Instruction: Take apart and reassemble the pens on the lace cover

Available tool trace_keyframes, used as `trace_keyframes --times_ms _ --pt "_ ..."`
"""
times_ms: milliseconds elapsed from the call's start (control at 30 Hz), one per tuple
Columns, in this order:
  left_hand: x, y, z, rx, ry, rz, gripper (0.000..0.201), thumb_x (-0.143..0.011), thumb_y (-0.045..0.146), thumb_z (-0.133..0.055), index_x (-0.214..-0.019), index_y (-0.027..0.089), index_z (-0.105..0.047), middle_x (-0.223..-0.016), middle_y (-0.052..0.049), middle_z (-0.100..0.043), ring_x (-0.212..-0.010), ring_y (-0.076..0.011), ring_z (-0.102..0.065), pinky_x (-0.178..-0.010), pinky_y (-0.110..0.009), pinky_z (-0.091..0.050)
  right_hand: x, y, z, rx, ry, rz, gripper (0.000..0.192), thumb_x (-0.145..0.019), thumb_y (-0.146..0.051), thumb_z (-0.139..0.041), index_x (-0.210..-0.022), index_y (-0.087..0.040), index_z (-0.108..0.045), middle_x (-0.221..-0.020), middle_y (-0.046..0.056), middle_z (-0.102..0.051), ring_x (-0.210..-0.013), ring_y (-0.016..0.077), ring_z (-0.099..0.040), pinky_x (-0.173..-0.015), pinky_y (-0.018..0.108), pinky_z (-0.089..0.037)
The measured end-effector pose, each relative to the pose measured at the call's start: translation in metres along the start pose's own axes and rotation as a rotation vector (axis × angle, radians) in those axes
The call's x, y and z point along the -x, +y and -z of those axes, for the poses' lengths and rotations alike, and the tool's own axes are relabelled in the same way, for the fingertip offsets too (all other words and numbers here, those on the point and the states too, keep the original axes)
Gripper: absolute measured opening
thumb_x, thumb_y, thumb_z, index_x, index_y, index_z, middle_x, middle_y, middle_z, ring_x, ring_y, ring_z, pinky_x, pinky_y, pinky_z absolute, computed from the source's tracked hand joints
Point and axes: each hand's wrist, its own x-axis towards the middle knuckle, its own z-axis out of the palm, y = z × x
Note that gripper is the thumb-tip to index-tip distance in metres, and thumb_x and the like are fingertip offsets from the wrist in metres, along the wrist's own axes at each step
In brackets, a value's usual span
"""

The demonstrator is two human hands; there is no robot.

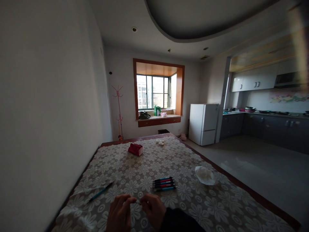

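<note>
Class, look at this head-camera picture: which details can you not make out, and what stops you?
- Thin item between left hand and right hand: too small, covered by fingers.
- Red packet: print too small.
- Windowsill items: distant, dim.
- Right sleeve: cut by bottom edge.
- Row of pens: count blurred.

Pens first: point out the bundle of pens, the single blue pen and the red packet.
bundle of pens [164, 183]: head view, middle of the barrels.
single blue pen [100, 192]: head view, mid-barrel.
red packet [135, 149]: head view, top face.
</note>
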Motion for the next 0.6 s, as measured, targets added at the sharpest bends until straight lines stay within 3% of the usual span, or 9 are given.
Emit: trace_keyframes --times_ms 400,600 --pt "-0.0022 0.0028 -0.0008 -0.025 -0.105 -0.114 0.036 -0.079 0.007 -0.048 -0.107 0.026 -0.060 -0.093 -0.004 -0.066 -0.089 -0.0194 -0.061 -0.072 -0.030 -0.049 0.0012 0.0025 -0.0029 0.055 -0.035 0.013 0.016 -0.084 -0.014 -0.051 -0.087 -0.022 -0.065 -0.078 -0.002 -0.066 -0.072 0.0136 -0.060 -0.068 0.022 -0.038" --pt "-0.0044 0.0080 0.0004 0.020 -0.147 -0.074 0.022 -0.082 0.014 -0.052 -0.101 0.025 -0.058 -0.086 -0.002 -0.067 -0.082 -0.0181 -0.062 -0.071 -0.030 -0.049 0.0024 0.0026 -0.0055 0.093 -0.054 0.006 0.016 -0.081 -0.014 -0.052 -0.089 -0.023 -0.063 -0.078 -0.002 -0.065 -0.071 0.0139 -0.060 -0.066 0.022 -0.038"
